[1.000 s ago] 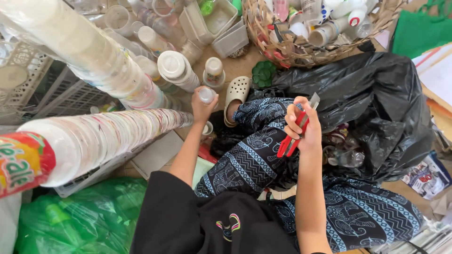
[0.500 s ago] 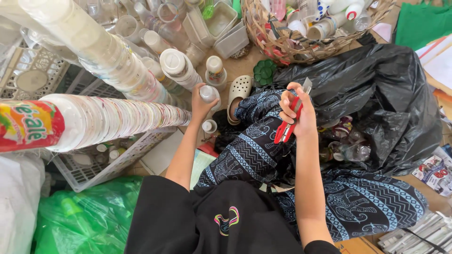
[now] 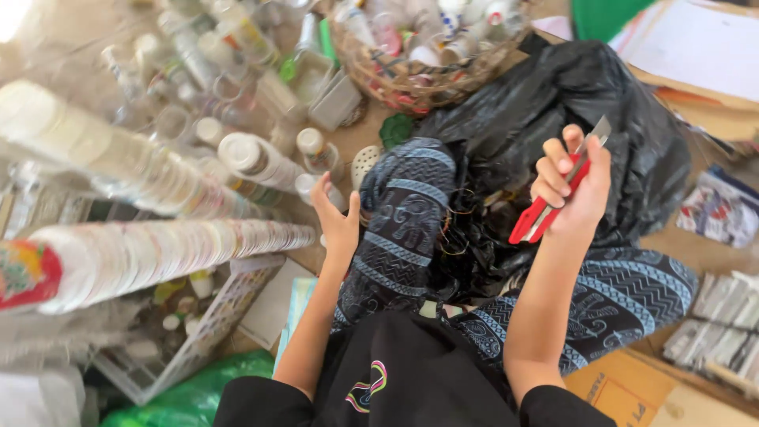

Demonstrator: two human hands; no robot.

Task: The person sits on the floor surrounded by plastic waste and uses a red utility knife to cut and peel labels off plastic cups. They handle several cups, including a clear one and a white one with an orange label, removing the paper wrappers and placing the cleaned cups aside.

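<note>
L hand [image 3: 338, 224] open by white-capped bottles [image 3: 254, 160] | R hand [image 3: 571, 183] grips red box cutter [image 3: 553, 198] | black bag [image 3: 569, 119] behind

The person wears a black short-sleeved top [image 3: 411, 372] with a small pink-and-yellow emblem and dark blue white-patterned trousers [image 3: 403, 229].

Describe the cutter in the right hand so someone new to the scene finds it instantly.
Start at the big black plastic bag spread in front of the seated person's patterned trousers. Just before its right part the right hand is raised, with the red-handled utility knife in its grip. It is the only bright red slim tool there, with a short grey blade pointing up past the fingertips.
</note>
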